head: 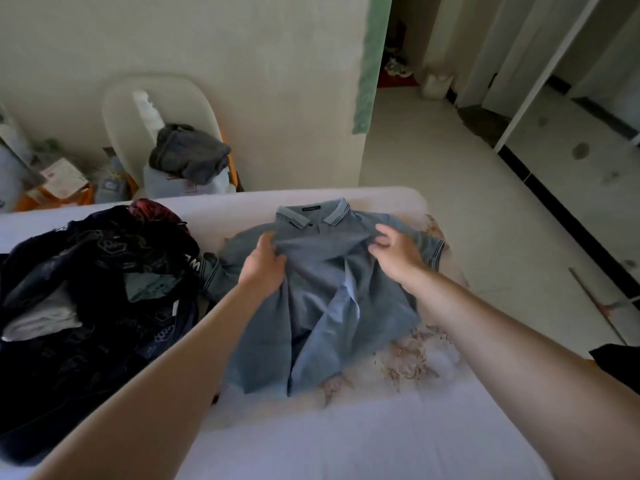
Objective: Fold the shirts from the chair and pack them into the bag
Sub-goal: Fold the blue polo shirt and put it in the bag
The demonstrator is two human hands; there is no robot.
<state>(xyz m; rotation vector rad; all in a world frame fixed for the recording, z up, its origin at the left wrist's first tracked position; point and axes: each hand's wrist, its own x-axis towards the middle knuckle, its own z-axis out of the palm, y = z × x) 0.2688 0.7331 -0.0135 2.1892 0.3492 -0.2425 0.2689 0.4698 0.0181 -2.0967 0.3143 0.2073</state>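
A blue-grey polo shirt (322, 306) with a striped collar lies face up and wrinkled on the white bed (346, 438), collar pointing away from me. My left hand (265, 263) pinches the cloth near the shirt's left shoulder. My right hand (394, 252) grips the fabric at the right shoulder, fingers curled into a fold. A dark patterned bag (90, 299) lies open on the bed to the left, with a white garment and a teal one inside. Behind the bed a white chair (128, 112) carries a dark grey garment (190, 154).
Boxes, papers and bags are heaped on the floor at the left by the wall (52, 181). A doorway and tiled floor (485, 209) open to the right of the bed. A black item (620, 365) lies at the bed's right edge.
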